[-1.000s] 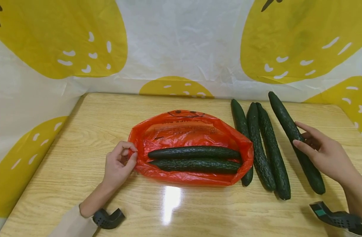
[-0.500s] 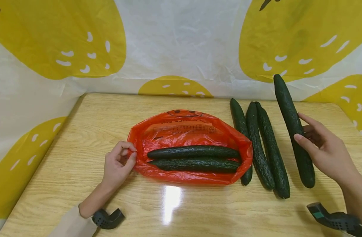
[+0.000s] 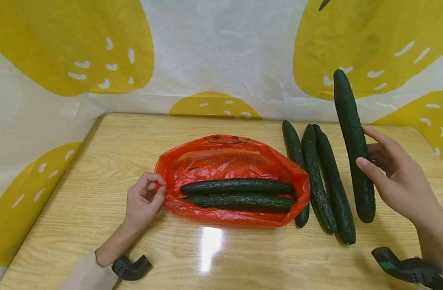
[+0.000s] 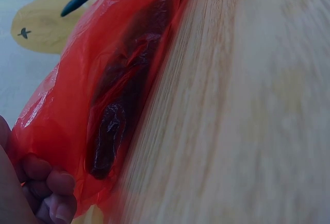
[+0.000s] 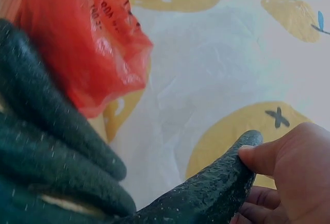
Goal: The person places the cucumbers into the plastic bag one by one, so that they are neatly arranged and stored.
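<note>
My left hand [image 3: 144,199] pinches the left edge of a red plastic bag [image 3: 221,219], whose mouth gapes toward me. Inside the bag two dark green cucumbers lie side by side, a back cucumber [image 3: 237,186] and a front cucumber [image 3: 239,202]. The left wrist view shows a cucumber [image 4: 111,131] through the red film. At the right, my right hand [image 3: 398,177] grips another cucumber [image 3: 353,149] around its middle, thumb on the near side. That cucumber is raised and tilted, its far end overlapping the backdrop in the head view.
Three cucumbers lie on the wooden table [image 3: 98,161] between bag and right hand: one cucumber [image 3: 293,145] against the bag, then a middle cucumber [image 3: 317,181] and a right cucumber [image 3: 335,185] touching. A white sheet [image 3: 221,52] with yellow fruit prints hangs behind the table.
My right hand has lifted the cucumber off the table and shifted it slightly left, turning it more upright in view. The left hand and bag have stayed nearly still.
</note>
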Tool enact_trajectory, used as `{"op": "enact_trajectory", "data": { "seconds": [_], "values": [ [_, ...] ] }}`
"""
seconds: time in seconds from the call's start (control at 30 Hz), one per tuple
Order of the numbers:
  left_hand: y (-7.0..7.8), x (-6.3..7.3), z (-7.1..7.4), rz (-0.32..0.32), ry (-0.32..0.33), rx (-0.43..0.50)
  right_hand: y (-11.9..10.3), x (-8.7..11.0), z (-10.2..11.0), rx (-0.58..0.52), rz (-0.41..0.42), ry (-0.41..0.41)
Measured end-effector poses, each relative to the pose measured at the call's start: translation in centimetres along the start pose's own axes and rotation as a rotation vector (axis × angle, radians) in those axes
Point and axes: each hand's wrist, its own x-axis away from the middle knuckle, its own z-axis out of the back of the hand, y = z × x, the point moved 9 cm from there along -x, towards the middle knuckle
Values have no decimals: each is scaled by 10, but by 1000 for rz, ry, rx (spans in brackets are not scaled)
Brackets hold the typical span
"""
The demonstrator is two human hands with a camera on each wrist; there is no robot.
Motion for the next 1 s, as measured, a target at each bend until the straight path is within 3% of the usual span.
{"op": "enact_trajectory", "data": {
  "seconds": [0.53,1.0],
  "values": [
    [-2,2,1,-10,-7,11,-49,-21,-16,-121,199,-14],
    [4,-2,-2,-8,-12,-11,-98,-38,-35,-254,303,-59]
  ]
}}
